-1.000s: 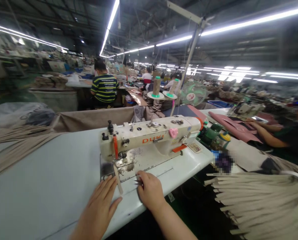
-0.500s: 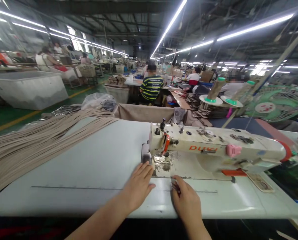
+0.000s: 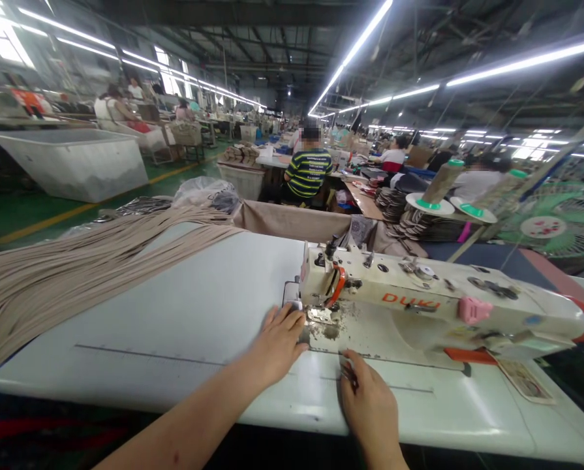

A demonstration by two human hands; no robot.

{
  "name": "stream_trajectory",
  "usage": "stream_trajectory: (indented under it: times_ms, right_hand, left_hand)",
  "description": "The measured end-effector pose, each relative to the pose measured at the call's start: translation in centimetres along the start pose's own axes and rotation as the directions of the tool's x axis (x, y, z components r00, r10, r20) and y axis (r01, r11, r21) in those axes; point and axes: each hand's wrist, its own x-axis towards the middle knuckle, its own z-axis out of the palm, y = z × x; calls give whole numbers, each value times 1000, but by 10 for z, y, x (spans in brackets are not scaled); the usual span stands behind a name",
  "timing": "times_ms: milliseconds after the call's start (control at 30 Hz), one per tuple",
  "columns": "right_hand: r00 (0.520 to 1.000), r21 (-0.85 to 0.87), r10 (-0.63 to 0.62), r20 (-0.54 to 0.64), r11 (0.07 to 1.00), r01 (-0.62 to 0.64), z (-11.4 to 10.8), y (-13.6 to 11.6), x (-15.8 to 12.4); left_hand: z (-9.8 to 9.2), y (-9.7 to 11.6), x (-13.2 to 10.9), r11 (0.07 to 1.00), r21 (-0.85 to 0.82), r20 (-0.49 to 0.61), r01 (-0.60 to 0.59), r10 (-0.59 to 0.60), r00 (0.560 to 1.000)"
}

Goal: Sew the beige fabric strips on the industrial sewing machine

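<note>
A cream sewing machine (image 3: pixel 404 303) with orange trim stands on a pale table (image 3: pixel 174 313). My left hand (image 3: pixel 279 343) lies palm down, fingers stretched out, at the left of the needle area. Its fingertips rest over the metal slide plate (image 3: pixel 290 292) and cover part of it. On the table in front of the machine bed is my right hand (image 3: pixel 370 401), with its fingers curled round a small dark metal tool (image 3: pixel 349 375). Most of that tool is hidden, so its kind does not show. No fabric is visible under the needle.
Long beige fabric strips (image 3: pixel 76 274) cover the table's left side. Behind the table is a fabric-lined bin (image 3: pixel 292 222). Thread cones (image 3: pixel 441 186) and a green fan (image 3: pixel 549 225) stand at the right. Ahead, a person in a striped shirt (image 3: pixel 308 173) sits facing away.
The camera has turned slightly left, so the scene sits farther right. My left hand's fingers reach farther over the slide plate. My right hand keeps its grip in nearly the same place.
</note>
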Motion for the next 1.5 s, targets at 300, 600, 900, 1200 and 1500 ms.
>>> stream_trajectory:
  times_ms: [300,600,900,1200,1500]
  right_hand:
    - [999,-22,-34,-15,999,33,1,1,1]
    - [998,-58,-52,-20,997,51,6,7,-3]
    - [1000,-42,-25,-1,999,25,3,7,-1]
    - [1000,-14,15,7,1000,-15,1,3,-2]
    - [1000,-6,29,4,1000,-29,3,3,-3]
  left_hand:
    - [0,-14,8,989,-150,38,-7,13,999]
    - [7,-50,55,964,-256,-77,-71,53,996]
    - [-1,-61,97,938,-263,-80,-226,213,974]
    - [-7,-74,92,945,-225,-45,-237,233,971]
    - [-11,-66,82,975,-184,-43,-123,117,992]
